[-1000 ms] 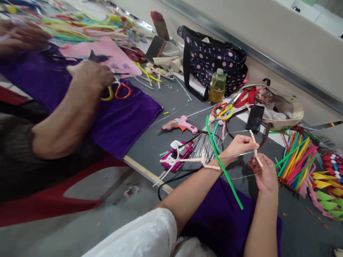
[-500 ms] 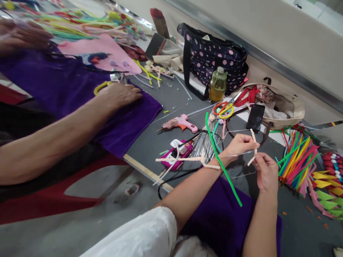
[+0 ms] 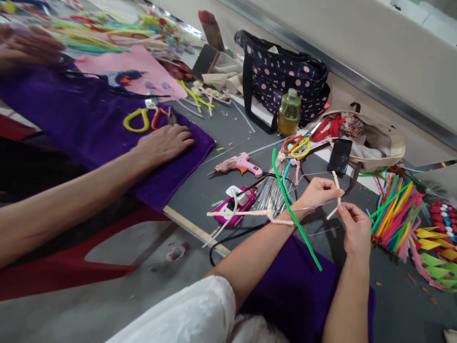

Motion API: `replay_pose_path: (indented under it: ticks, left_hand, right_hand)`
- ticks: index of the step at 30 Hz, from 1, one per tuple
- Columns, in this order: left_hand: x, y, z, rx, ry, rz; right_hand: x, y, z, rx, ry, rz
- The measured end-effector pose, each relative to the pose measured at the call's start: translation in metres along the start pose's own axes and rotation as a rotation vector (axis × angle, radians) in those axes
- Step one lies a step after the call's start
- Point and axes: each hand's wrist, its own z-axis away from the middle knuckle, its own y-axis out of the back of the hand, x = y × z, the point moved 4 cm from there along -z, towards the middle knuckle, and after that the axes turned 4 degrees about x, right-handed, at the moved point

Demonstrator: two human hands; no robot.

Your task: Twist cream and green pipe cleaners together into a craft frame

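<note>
Fingers (image 3: pixel 330 189) of the left hand (image 3: pixel 316 194) pinch the cream pipe cleaner (image 3: pixel 336 186) against a thin wire frame (image 3: pixel 314 206), apparently to steady it, while the right hand (image 3: pixel 355 228) at about 4 o'clock from it nips the cleaner's loose lower end between thumb and forefinger — both grips closed, the piece held up off the counter (image 3: pixel 200 190) just before the chest. A green stem (image 3: pixel 293 214) leans across the left wrist, and more cream stem trails toward 9 o'clock. A co-worker's hand (image 3: pixel 166 143) lies flat on the purple cloth (image 3: pixel 107 133) at 10 o'clock, just below scissors (image 3: pixel 143 119) — glue gun (image 3: pixel 241 165) between.
</note>
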Motion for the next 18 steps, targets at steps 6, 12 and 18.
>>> replay_pose_path:
  ticks: [6,12,18]
  left_hand:
    - [-0.0028,0.0008,-0.0012,0.003,-0.018,-0.017]
    - [-0.0036,-0.0001,-0.0011,0.008,-0.009,-0.011]
    - [-0.0027,-0.0002,-0.0014,0.023,-0.013,0.002]
  right_hand:
    - [-0.0019,-0.0009,0.0011,0.03,0.043,0.051]
    - [-0.0063,-0.0012,0.003,0.055,0.11,0.193]
    - [-0.004,-0.0022,0.0024,0.055,0.074,0.149]
